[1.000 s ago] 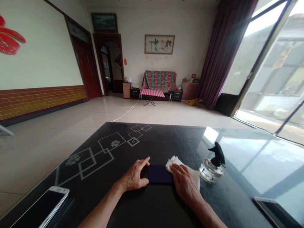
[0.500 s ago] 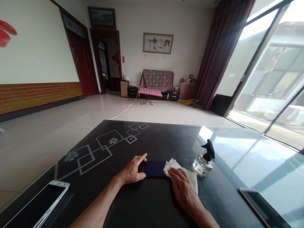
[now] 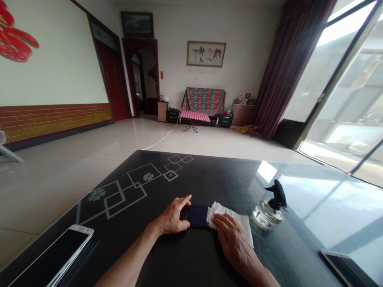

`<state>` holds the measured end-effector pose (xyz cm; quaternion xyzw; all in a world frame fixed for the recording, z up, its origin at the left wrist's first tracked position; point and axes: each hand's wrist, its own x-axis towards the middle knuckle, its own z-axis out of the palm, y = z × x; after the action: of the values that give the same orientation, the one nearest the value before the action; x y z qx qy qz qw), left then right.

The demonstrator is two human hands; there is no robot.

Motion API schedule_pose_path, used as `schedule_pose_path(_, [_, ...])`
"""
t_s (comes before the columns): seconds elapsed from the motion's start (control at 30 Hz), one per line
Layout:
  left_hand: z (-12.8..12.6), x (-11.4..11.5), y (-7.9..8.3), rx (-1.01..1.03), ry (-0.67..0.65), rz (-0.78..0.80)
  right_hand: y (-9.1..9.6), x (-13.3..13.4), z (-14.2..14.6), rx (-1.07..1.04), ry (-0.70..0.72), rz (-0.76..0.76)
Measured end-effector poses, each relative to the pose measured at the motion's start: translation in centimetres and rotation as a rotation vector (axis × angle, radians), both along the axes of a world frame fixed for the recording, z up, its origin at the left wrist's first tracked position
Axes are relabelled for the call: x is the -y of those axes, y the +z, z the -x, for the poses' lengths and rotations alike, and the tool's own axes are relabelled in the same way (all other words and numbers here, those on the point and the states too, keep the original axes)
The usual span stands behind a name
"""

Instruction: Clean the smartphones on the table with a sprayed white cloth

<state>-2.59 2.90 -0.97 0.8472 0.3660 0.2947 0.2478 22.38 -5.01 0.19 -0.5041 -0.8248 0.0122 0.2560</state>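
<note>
A flat dark blue rectangular object, shaped like a phone, lies on the black table in front of me. My left hand grips its left end, the thumb at the near corner and the fingers at the far one. A crumpled white cloth or tissue covers the object's right end. On top of that, my right hand presses with its fingers together. To the right stands a clear spray bottle with a black trigger head.
A white-edged phone rests at the table's left, seemingly stacked on something. Another phone lies near the right edge. Pale square patterns decorate the glossy black tabletop. Beyond it are the tiled floor, a cloth-covered item and a purple curtain.
My view has turned slightly left, so everything appears further right. The right hand and white cloth have slid a little left over the blue object. The left hand keeps its grip.
</note>
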Motion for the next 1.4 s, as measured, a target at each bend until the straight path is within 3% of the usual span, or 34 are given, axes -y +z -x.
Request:
schedule_pose_path(0.3, [0.0,0.0,0.2,0.001,0.012,0.041,0.5,-2.7,2.9,-0.06,0.065,-0.013])
schedule_pose_path(0.97, [-0.1,-0.1,0.1,0.004,0.01,0.0,0.4,1.2,1.4,-0.015,0.143,0.114])
schedule_pose_path(1.4, [0.0,-0.3,-0.4,0.011,0.001,-0.044,0.4,-3.3,3.9,-0.038,0.136,0.015])
